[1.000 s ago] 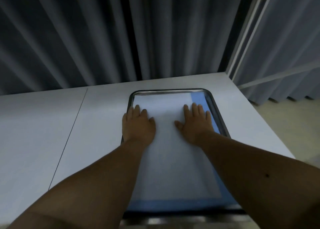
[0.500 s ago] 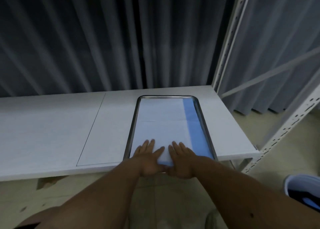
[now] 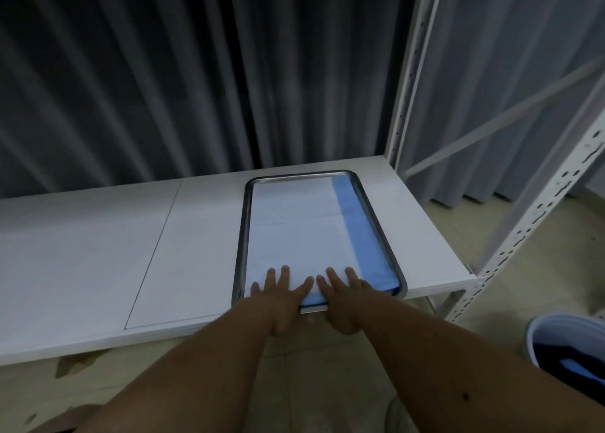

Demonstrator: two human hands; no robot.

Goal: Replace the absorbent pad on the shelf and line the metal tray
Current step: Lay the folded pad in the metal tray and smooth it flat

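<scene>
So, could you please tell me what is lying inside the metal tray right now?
A white pad with a blue edge lines the metal tray, both hands flat on its near end. The tray's floor is covered, so anything beneath cannot be seen.

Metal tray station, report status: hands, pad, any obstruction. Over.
Left hand and right hand flat, pressing the pad at its near end. Pad lies inside the metal tray, blue strip along the right. Nothing in the way.

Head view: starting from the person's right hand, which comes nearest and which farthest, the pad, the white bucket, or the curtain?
From the right hand:
1. Pad, under its fingers, in the metal tray.
2. White bucket, on the floor at lower right.
3. Curtain, behind the shelf.
</scene>
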